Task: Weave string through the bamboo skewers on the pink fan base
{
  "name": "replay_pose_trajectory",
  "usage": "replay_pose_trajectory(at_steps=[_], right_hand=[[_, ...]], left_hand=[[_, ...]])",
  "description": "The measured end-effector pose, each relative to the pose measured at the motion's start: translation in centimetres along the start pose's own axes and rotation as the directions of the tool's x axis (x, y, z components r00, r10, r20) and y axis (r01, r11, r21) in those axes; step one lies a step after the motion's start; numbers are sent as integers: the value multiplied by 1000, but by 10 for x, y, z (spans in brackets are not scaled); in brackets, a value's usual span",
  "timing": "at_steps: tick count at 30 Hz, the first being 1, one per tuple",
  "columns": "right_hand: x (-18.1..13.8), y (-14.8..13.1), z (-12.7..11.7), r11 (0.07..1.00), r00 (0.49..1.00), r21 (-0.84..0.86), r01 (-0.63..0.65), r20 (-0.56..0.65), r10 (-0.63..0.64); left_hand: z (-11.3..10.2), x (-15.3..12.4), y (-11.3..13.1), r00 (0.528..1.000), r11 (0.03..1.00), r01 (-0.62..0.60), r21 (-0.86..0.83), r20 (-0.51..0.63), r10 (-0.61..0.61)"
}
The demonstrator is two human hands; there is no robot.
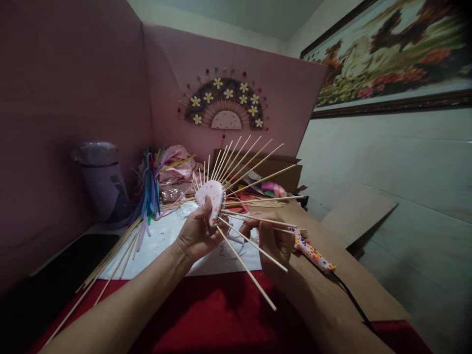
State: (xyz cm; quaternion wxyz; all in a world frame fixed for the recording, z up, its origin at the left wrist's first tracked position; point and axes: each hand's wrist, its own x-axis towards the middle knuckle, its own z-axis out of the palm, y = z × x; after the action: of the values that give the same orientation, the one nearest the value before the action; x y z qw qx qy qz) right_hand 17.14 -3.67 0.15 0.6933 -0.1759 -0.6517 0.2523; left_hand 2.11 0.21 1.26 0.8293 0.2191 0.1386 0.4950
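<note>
My left hand (195, 235) grips a pink dotted half-round piece (210, 197) from which several thin wooden sticks (254, 162) fan out up and to the right. My right hand (271, 241) is closed, its fingers pinching one of the lower sticks (254, 245) close to the pink piece. A glue gun with a flowered pattern (313, 253) lies just right of my right hand, its black cord (350, 300) trailing toward me.
A finished fan with white flowers (224, 105) hangs on the pink board. Loose sticks (110, 258), coloured strips (150, 189), a lilac container (101, 179), a cardboard box (275, 169), white paper (165, 241) and red cloth (214, 314) lie on the table.
</note>
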Motion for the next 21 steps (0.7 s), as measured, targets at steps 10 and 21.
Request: replay_pose_trajectory(at_steps=[10,21], right_hand=[[1,3,2,1000,999,-25,-18,29,18],[-11,23,0,997,999,-72,13,43,-10]], left_hand=[[1,-1,-2,1000,1000,10,5,-15,-10],[0,0,-2,999,999,-40,21,1,40]])
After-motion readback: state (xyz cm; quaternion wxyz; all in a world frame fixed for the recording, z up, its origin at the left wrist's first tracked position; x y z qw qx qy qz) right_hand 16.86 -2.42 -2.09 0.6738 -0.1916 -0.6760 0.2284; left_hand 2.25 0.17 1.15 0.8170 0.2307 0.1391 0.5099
